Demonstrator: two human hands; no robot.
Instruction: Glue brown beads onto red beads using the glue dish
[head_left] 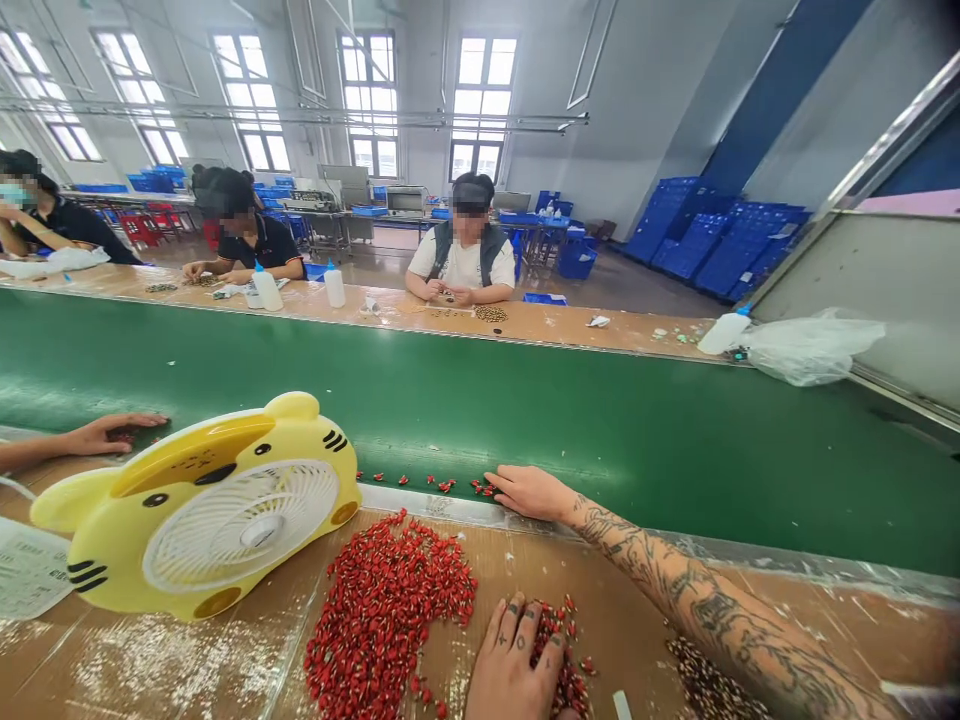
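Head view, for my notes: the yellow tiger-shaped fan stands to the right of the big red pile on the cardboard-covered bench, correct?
Not quite. The head view shows the yellow tiger-shaped fan to the left of the big red pile, not the right. It does stand on the cardboard-covered bench.

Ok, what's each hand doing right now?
Left hand: open, resting on red pieces, holding nothing visible.
Right hand: on the green belt, cannot tell whether it holds anything.
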